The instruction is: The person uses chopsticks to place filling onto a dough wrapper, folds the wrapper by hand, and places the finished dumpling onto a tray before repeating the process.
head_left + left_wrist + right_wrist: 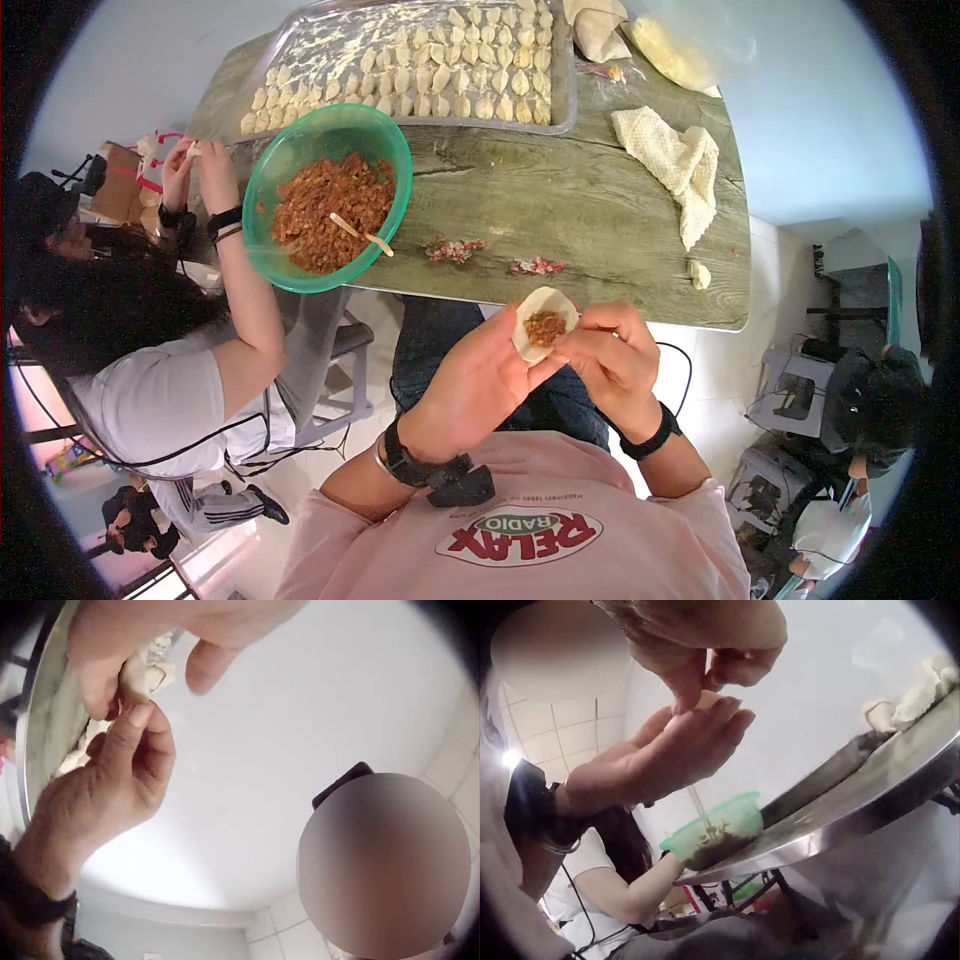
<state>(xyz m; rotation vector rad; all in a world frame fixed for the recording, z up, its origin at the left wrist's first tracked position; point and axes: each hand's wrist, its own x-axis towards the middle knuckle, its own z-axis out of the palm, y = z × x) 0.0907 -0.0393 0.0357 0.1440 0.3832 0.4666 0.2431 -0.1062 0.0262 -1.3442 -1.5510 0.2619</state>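
Note:
In the head view, a round dumpling wrapper [548, 298] with a mound of brown meat filling [545, 328] in its middle is held just past the table's near edge. My left hand [465, 380] cradles it, palm up, the fingers cupped round its side. The right hand [617, 355] pinches the wrapper's near right edge between thumb and fingers. Both wrist views show the two hands meeting at the wrapper [139, 679]; its filling is hidden there. To the left, a green bowl [388, 142] contains more meat filling [320, 200], with a light-coloured spoon [363, 233] in it.
A metal tray [566, 90] with rows of dumplings [440, 80] occupies the back of the table [560, 200]. A cream cloth [672, 150] and a small dough lump [699, 274] lie at the right. Another person [170, 370] sits at the left, hands raised by the tray.

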